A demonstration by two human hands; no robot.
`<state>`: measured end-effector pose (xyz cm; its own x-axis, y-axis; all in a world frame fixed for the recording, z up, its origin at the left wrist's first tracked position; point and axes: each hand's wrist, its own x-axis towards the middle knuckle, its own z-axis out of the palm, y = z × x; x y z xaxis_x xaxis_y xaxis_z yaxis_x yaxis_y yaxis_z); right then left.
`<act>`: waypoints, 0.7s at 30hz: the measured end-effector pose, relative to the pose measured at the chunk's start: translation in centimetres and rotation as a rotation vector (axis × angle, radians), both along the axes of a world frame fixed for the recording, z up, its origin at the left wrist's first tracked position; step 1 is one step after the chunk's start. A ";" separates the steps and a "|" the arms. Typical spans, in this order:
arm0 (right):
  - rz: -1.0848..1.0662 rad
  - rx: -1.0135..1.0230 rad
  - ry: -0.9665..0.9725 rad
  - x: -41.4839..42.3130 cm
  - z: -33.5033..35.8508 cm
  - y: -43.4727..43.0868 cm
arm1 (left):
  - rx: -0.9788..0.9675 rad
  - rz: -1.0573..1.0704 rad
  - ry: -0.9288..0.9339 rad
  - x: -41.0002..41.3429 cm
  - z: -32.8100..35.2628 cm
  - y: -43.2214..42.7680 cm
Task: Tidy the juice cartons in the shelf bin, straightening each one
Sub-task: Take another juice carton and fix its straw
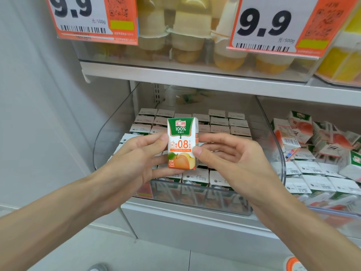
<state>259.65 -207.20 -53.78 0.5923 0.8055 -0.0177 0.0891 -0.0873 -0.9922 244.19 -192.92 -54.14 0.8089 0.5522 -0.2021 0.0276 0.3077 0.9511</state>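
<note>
Carton upright over the bin's middle; left hand pinches its nine o'clock side, right hand its three o'clock side; likely light, stiff yet dentable, so gripping the flat sides suits; twelve o'clock rows seemingly straight, though blurred.

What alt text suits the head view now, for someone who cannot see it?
The left hand and right hand hold one juice carton upright, label facing the camera, above a clear shelf bin of neatly rowed cartons. The neighbouring bin at right holds jumbled cartons; 9.9 price tags hang above.
</note>
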 end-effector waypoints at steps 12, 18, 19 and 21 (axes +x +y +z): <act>0.030 0.021 0.059 0.0 0.1 0.0 | -0.087 0.021 -0.086 -0.1 0.2 -0.1; 0.053 0.001 -0.009 -0.1 0.3 -0.1 | -0.130 0.008 -0.089 -0.2 0.3 0.0; 0.055 -0.007 -0.006 -0.1 0.3 -0.1 | -0.137 0.002 -0.089 -0.2 0.4 0.0; 0.062 -0.024 0.013 -0.1 0.3 0.0 | -0.125 -0.019 -0.080 -0.3 0.4 0.0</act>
<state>259.50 -207.17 -53.49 0.5412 0.8397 -0.0447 0.0817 -0.1054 -0.9911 243.90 -192.91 -53.78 0.8353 0.5111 -0.2028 -0.0396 0.4237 0.9049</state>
